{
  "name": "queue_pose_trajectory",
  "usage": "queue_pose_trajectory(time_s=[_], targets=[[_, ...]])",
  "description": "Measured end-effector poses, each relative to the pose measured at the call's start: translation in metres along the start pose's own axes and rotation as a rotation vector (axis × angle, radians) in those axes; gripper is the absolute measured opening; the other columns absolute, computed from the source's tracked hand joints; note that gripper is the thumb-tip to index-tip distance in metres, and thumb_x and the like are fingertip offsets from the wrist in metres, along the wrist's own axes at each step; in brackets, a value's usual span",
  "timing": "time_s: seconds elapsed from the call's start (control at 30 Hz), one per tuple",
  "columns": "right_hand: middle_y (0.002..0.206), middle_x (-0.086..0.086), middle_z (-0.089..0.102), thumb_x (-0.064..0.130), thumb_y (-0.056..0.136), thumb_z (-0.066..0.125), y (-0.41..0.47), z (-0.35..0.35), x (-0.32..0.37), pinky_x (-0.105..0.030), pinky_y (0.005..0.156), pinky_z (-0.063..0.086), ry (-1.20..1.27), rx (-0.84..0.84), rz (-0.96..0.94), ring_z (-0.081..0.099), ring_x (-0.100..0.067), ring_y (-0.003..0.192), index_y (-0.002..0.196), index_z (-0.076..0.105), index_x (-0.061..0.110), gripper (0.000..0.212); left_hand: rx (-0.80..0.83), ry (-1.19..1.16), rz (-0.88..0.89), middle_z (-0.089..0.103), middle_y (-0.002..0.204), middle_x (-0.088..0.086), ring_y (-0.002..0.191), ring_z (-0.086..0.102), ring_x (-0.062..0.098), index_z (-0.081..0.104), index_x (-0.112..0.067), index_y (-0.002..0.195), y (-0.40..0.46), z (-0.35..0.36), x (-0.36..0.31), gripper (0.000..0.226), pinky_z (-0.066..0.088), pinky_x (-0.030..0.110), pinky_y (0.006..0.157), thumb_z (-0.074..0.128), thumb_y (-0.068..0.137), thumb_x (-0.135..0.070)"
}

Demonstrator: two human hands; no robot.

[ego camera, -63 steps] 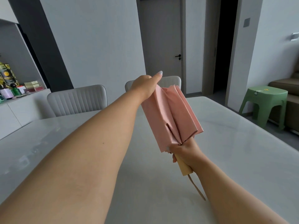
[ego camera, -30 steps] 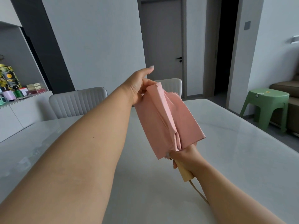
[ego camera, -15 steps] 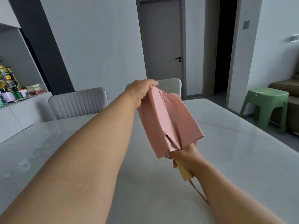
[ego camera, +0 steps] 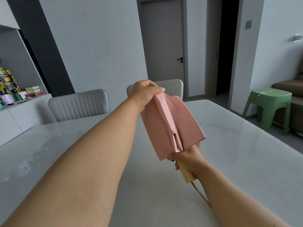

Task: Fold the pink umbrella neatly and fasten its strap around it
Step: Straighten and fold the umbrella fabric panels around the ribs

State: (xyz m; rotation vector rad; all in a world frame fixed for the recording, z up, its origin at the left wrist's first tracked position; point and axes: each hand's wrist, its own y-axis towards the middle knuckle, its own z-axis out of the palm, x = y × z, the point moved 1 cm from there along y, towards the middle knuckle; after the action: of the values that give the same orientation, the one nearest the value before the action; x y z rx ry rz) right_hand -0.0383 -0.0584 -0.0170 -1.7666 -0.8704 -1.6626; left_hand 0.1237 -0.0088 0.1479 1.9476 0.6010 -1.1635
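Note:
The pink umbrella point(ego camera: 172, 125) is collapsed and held in the air above the table, tip pointing away from me, its fabric in loose flat folds. My left hand point(ego camera: 145, 94) grips the far top end of the fabric, fingers curled round a fold. My right hand point(ego camera: 186, 158) grips the near end where the canopy meets the pale wooden handle point(ego camera: 187, 175). A thin tan wrist loop point(ego camera: 200, 194) hangs from the handle along my right forearm. The fastening strap is not visible.
A white marble table point(ego camera: 237, 153) spreads beneath the umbrella. Two grey chairs point(ego camera: 78, 104) stand at its far side. A green plastic stool point(ego camera: 270, 105) is at the right, and a sideboard with tins and boxes point(ego camera: 14, 92) at the left.
My left hand went from an open palm on the fabric's top to a closed grip on a fold there. The right hand kept its hold near the handle.

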Motion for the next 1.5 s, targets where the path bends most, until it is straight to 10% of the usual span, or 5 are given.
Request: queue_pose_trajectory(time_s=[0.3, 0.77, 1.5], targets=[[0.084, -0.022, 0.060, 0.001, 0.060, 0.067, 0.002, 0.000, -0.002, -0.030, 0.046, 0.049, 0.004, 0.022, -0.011, 0.054, -0.019, 0.045, 0.094, 0.057, 0.004, 0.036, -0.086, -0.027, -0.014, 0.067, 0.100, 0.004, 0.092, 0.065, 0.022, 0.068, -0.028, 0.084, 0.006, -0.005, 0.009, 0.028, 0.054, 0.031, 0.079, 0.076, 0.056, -0.026], [0.076, -0.018, 0.062, -0.013, 0.070, 0.064, 0.005, -0.005, 0.000, -0.028, 0.044, 0.049, 0.106, -0.049, -0.055, 0.057, -0.019, 0.054, 0.098, 0.061, -0.004, 0.029, -0.254, 0.055, 0.178, 0.059, 0.093, -0.003, 0.082, 0.055, 0.007, 0.062, -0.022, 0.088, -0.128, 0.043, 0.053, 0.011, 0.041, 0.010, 0.070, 0.064, 0.089, -0.032], [0.064, -0.006, 0.063, -0.009, 0.069, 0.069, 0.005, -0.006, 0.000, -0.032, 0.048, 0.050, 0.201, 0.001, -0.101, 0.060, -0.016, 0.052, 0.095, 0.061, 0.005, 0.031, -0.222, 0.009, 0.239, 0.068, 0.081, -0.014, 0.076, 0.065, 0.003, 0.060, -0.037, 0.086, -0.164, 0.050, 0.085, 0.032, 0.055, 0.017, 0.070, 0.074, 0.086, -0.008]])
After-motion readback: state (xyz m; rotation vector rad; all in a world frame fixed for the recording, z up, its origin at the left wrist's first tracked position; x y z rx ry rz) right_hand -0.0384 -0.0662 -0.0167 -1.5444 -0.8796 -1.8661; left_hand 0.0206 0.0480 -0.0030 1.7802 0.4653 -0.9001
